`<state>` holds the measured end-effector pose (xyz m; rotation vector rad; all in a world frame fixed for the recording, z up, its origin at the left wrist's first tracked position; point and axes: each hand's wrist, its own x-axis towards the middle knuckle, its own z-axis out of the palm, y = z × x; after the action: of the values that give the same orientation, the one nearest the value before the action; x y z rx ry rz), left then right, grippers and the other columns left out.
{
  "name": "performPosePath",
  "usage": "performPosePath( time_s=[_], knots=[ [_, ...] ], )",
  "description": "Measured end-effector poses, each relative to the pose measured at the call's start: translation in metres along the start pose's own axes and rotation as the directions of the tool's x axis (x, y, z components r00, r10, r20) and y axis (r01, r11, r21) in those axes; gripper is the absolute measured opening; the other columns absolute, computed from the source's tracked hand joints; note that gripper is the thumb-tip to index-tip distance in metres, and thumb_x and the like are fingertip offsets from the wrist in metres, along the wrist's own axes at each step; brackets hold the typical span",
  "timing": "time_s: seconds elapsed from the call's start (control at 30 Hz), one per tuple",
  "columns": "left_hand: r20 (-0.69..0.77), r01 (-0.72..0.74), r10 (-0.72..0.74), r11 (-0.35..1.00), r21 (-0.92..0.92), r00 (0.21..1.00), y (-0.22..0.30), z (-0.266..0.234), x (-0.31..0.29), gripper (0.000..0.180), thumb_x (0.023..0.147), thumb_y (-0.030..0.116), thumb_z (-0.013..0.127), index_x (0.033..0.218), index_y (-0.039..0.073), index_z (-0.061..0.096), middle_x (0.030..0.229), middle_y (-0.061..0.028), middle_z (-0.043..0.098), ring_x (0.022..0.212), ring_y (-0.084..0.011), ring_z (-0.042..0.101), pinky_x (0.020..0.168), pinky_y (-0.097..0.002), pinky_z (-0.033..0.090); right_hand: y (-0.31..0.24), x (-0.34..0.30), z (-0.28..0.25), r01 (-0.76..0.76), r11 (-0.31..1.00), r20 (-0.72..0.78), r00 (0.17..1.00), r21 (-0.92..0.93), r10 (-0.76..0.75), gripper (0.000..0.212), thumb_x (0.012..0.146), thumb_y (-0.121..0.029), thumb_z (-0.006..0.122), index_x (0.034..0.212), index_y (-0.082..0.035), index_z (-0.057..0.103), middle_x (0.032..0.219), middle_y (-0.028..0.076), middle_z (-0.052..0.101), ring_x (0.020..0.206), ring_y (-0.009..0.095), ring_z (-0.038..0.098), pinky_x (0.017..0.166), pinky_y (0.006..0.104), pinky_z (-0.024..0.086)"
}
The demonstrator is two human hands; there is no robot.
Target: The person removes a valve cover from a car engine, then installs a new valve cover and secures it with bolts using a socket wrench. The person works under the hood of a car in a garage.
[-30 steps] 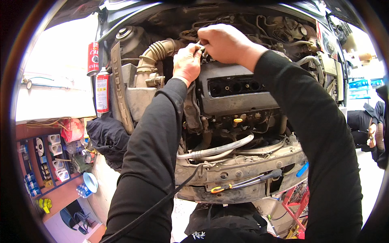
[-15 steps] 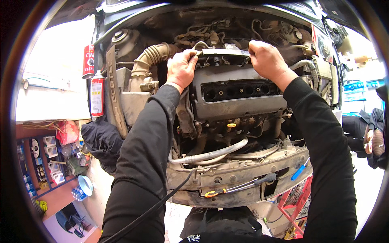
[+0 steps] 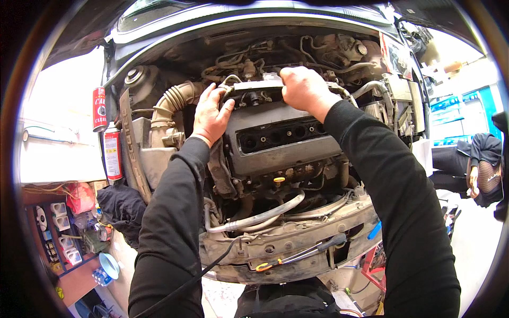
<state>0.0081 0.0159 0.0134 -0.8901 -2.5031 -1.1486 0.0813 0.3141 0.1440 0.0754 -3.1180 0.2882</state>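
"Where is the pale bar [image 3: 256,85] sitting?"

"It's lying across the upper middle of the frame, just above the engine cover [image 3: 289,157]."

"And what's happening around it?"

"The left hand [image 3: 211,116] is resting with thumb and fingers apart beside the bar's left end; the right hand [image 3: 308,93] is lying curled against the bar, but I can't tell whether it's gripping."
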Motion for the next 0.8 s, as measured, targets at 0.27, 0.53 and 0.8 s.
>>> performPosePath(
  time_s=[0.27,0.53,0.8],
  knots=[
    [0.005,0.014,-0.014,0.999,-0.034,1.0,0.0,-0.001,0.0,0.046,0.105,0.031,0.08,0.14,0.002,0.071,0.151,-0.0297,0.067,0.151,-0.0467,0.057,0.128,-0.05,0.046,0.002,0.003,-0.013,0.163,0.986,0.161,0.973,0.027,-0.165,0.021,0.094,-0.004,0.068,0.111,-0.003,0.079,0.112,0.022,0.082,0.112,0.042,0.079,0.099,0.0502,0.062],
    [0.025,0.008,-0.006,0.996,-0.084,1.0,0.004,-0.005,0.0,0.042,0.105,0.023,0.079,0.14,0.001,0.07,0.148,-0.0278,0.069,0.152,-0.0452,0.056,0.127,-0.0503,0.045,0.035,-0.002,-0.024,0.062,0.981,0.007,0.998,0.184,-0.064,0.015,0.094,-0.006,0.066,0.104,-0.003,0.078,0.102,0.024,0.081,0.104,0.045,0.079,0.093,0.0517,0.062],
    [0.048,0.051,-0.046,0.993,-0.107,0.998,0.005,-0.007,-0.002,0.047,0.105,0.027,0.079,0.144,0.002,0.069,0.156,-0.0315,0.062,0.152,-0.0468,0.056,0.128,-0.0512,0.044,0.043,-0.004,-0.006,0.075,0.952,-0.039,0.997,0.297,-0.067,0.013,0.093,-0.007,0.065,0.099,-0.001,0.074,0.101,0.025,0.081,0.096,0.047,0.078,0.089,0.0543,0.063]
  ],
)
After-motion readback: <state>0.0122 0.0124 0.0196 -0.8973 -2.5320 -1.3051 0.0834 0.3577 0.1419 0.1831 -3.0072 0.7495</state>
